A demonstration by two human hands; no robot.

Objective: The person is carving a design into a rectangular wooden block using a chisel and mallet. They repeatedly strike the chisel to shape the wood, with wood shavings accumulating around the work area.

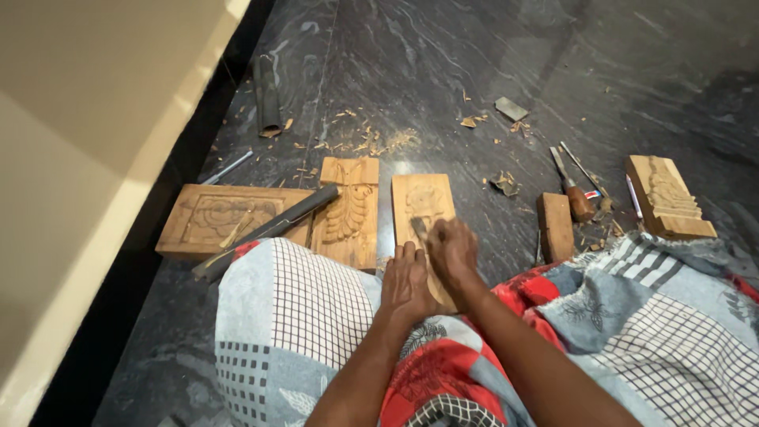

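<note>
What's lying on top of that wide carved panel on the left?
A long dark bar lies slantwise across the wide carved panel, covering part of its right side. The bar's lower end and the panel's near corner are hidden by the checked cloth.

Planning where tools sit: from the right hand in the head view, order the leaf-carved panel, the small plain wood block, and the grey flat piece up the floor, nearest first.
From the right hand:
1. Leaf-carved panel, just left of it.
2. Small plain wood block, to its right.
3. Grey flat piece, far up the floor among shavings.
The first two are close.

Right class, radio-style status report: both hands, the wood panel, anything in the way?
Left hand flat on wood panel. Right hand grips chisel on it. Carved blocks, shavings alongside; nothing blocking.
</note>
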